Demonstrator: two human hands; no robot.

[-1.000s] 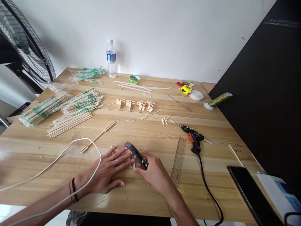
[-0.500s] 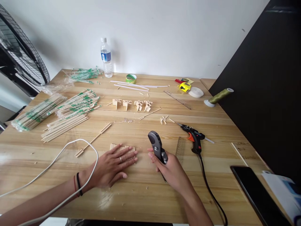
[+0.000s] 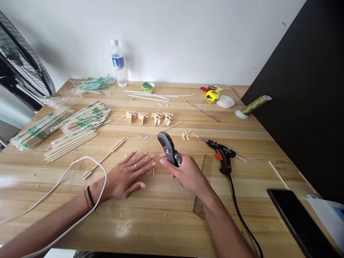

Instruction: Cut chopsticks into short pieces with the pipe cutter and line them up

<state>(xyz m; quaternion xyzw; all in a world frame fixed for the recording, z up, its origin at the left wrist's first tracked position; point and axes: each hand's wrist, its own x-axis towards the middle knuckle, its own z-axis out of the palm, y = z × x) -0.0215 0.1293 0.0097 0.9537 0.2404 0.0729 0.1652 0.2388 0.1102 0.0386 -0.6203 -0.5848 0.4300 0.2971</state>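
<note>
On the bench (image 3: 161,233), I spread my empty left hand (image 3: 126,176) over the stick row (image 3: 151,171), long axis running left to right, while my right hand (image 3: 187,172), farther off, grips black cutters (image 3: 168,146) beyond the row's right end.

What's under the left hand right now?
A row of short wooden sticks lies under the left hand, with some stick ends showing past it. The hand covers the rest, so the full count can't be seen.
</note>
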